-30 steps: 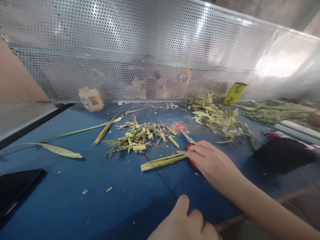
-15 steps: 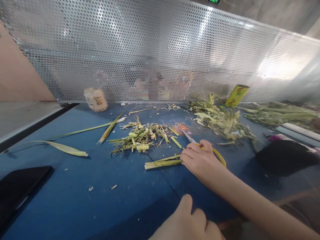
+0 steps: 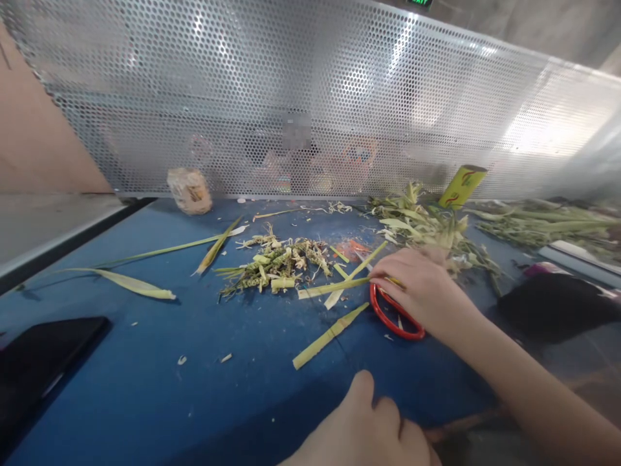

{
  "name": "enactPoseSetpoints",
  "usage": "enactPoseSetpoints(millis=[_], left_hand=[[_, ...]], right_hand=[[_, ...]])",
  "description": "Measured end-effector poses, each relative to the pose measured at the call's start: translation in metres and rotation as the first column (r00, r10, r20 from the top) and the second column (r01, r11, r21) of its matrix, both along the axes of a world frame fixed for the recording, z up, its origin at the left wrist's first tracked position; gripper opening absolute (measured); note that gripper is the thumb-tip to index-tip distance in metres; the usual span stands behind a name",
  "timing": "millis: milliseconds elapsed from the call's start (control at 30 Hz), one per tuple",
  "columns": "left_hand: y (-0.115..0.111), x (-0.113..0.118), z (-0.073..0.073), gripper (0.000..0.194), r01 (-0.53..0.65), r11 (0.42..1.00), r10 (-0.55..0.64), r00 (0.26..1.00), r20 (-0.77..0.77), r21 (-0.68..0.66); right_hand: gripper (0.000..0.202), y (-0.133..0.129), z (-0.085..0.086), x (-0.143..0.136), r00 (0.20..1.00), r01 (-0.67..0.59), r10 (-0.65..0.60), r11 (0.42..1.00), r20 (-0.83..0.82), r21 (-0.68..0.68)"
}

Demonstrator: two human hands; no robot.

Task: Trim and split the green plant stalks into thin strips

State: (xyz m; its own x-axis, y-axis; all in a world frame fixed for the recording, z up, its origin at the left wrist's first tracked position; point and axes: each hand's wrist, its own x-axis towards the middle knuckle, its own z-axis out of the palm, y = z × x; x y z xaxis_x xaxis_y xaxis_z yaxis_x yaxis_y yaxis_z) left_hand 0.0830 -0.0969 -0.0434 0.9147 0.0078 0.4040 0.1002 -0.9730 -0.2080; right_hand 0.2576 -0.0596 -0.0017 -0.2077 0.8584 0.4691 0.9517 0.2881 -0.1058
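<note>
Leaf strips (image 3: 334,288) since fanned apart; lone strip (image 3: 331,334) now lies loose on blue table (image 3: 145,388), others crossed beside scissors (image 3: 410,335). Right hand (image 3: 414,275) over scissors, fingers curled, one strip end at fingertips; grip cannot be confirmed. Left hand (image 3: 366,430) loosely curled, palm hidden, contents undeterminable. Step, judged: separating strips. Next move calls for firm pinch on single strip.
</note>
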Motion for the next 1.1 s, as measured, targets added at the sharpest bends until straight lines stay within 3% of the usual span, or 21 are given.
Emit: enactPoseSetpoints(millis=[100, 300, 467, 633, 733, 800, 867, 967, 1033, 1100], left_hand=[[0.002, -0.005, 0.010, 0.015, 0.004, 0.999, -0.006, 0.998, 0.058, 0.037], [0.002, -0.005, 0.008, 0.019, -0.001, 0.998, -0.007, 0.991, 0.134, 0.059], [-0.002, -0.001, 0.000, 0.019, -0.023, 0.997, 0.010, 0.984, 0.178, 0.072], [0.000, -0.003, 0.005, 0.019, -0.002, 0.997, -0.008, 0.992, 0.127, 0.082], [0.003, -0.005, 0.009, 0.018, -0.002, 0.996, -0.004, 0.998, 0.062, 0.090], [0.002, -0.004, 0.010, 0.017, -0.056, 0.996, 0.058, 0.998, -0.037, 0.063], [0.000, -0.002, 0.006, 0.022, -0.150, 0.988, 0.152, 0.973, -0.174, 0.020], [-0.006, 0.003, -0.003, 0.028, -0.308, 0.950, 0.277, 0.900, -0.337, -0.043], [-0.010, 0.004, -0.008, 0.027, -0.345, 0.937, 0.310, 0.892, -0.329, -0.053], [-0.012, 0.000, -0.007, 0.025, -0.324, 0.945, 0.310, 0.927, -0.213, -0.035]], right_hand=[[0.008, 0.003, -0.007, -0.010, 0.996, -0.068, 0.063, 0.995, -0.061, -0.077], [0.016, 0.017, -0.017, -0.020, 0.979, -0.151, 0.162, 0.984, 0.126, -0.094], [0.016, 0.025, -0.016, -0.031, 0.967, -0.247, 0.253, 0.956, 0.023, -0.160], [0.012, 0.038, -0.011, -0.056, 0.960, -0.279, 0.274, 0.944, -0.051, -0.175], [0.013, 0.047, -0.005, -0.058, 0.947, -0.321, 0.311, 0.922, -0.081, -0.216], [0.016, 0.049, 0.002, -0.044, 0.962, -0.271, 0.257, 0.935, -0.090, -0.229], [0.021, 0.046, 0.008, -0.020, 0.993, -0.109, 0.096, 0.973, -0.073, -0.204], [0.019, 0.034, 0.008, 0.018, 0.996, 0.080, -0.086, 0.972, -0.014, -0.220], [0.017, 0.025, 0.001, 0.034, 0.995, 0.101, -0.092, 0.963, 0.047, -0.248], [0.017, 0.018, -0.010, 0.039, 0.994, 0.091, -0.070, 0.955, 0.084, -0.283]])
